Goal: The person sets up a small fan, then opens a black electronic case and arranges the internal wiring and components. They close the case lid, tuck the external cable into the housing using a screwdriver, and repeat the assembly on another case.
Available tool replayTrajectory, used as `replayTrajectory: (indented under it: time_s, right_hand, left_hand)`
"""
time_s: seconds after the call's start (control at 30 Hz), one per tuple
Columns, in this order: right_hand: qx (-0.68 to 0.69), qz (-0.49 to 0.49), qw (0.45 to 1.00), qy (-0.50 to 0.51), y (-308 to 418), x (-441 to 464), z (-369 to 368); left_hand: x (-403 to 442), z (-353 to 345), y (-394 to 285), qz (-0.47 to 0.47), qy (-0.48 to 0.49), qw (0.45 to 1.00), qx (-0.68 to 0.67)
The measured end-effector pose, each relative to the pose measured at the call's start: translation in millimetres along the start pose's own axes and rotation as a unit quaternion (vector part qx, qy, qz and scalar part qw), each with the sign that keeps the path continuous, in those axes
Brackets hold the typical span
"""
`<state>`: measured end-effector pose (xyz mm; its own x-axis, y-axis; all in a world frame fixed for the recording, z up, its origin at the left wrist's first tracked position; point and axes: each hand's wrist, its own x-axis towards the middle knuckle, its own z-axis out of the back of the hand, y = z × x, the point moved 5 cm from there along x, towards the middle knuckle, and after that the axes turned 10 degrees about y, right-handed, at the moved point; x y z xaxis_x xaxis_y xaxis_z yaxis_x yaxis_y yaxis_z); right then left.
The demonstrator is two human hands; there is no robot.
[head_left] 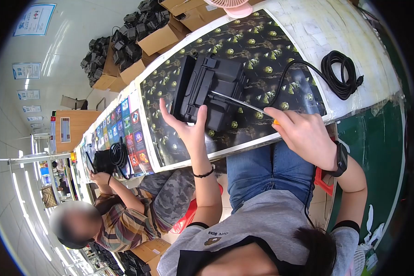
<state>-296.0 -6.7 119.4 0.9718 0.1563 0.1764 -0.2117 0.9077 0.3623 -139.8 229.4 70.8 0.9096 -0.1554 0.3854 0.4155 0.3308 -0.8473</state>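
Note:
A black plastic box [216, 87] with latches and a flap along its left side lies on the dark patterned mat. My left hand [188, 131] grips its near edge, thumb on one side and a finger stretched along the flap; the other fingers are hidden. My right hand [303, 133] is closed around a screwdriver, whose orange-yellow handle shows only in part. The screwdriver's metal shaft [244, 103] reaches left across the box, its tip at the box's middle. A black cable [299, 62] runs from the box to a coil [340, 76] at the right.
The patterned mat [262, 41] covers the table, with a pink fan [232, 7] at the far edge. Left, a co-worker [124, 207] handles another black device [103, 161] with coiled cable. Behind stand cardboard boxes [158, 39] and piled black devices [124, 41].

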Motion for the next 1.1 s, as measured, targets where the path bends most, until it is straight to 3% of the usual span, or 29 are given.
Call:
replayTrajectory:
  time_s: [0.17,0.27,0.37,0.47,0.57,0.67,0.77,0.8,0.9,1.1]
  right_hand:
    - [-0.023,0.036,0.998,-0.041,-3.2,2.4,-5.9]
    - [-0.039,0.052,0.997,-0.045,-7.9,5.6,-12.7]
    - [0.007,0.06,0.997,-0.051,-9.8,7.3,-12.7]
    - [0.181,0.03,0.982,0.039,-19.9,9.8,-15.4]
    - [0.338,0.013,0.937,0.087,-19.7,12.1,-22.3]
    - [0.598,-0.1,0.77,0.198,-29.3,10.5,-42.6]
    - [0.618,-0.106,0.751,0.206,-32.5,13.8,-36.3]
    - [0.577,-0.121,0.78,0.211,-31.1,14.8,-28.5]
    - [0.358,-0.032,0.925,0.124,-17.2,12.1,-1.8]
    - [0.256,0.006,0.96,0.11,1.7,2.6,-7.5]
  left_hand:
    - [-2.5,-6.8,-16.1,0.05,0.011,0.99,-0.135]
    - [-2.2,-5.8,-16.6,0.03,0.001,0.99,-0.139]
    - [-1.0,-2.7,-16.0,0.015,0.008,0.993,-0.12]
    - [0.7,-2.2,-19.5,0.018,0.037,0.99,-0.132]
    - [3.1,0.1,-21.5,0.008,0.043,0.993,-0.107]
    - [3.5,2.9,-18.2,0.007,0.042,0.994,-0.099]
    - [0.6,1.0,-17.9,0.002,0.025,0.991,-0.132]
    - [-0.4,1.2,-18.7,0.003,0.022,0.992,-0.128]
    - [-2.8,1.3,-20.9,0.008,0.01,0.993,-0.12]
    - [-8.7,0.3,-16.6,0.016,-0.002,0.993,-0.121]
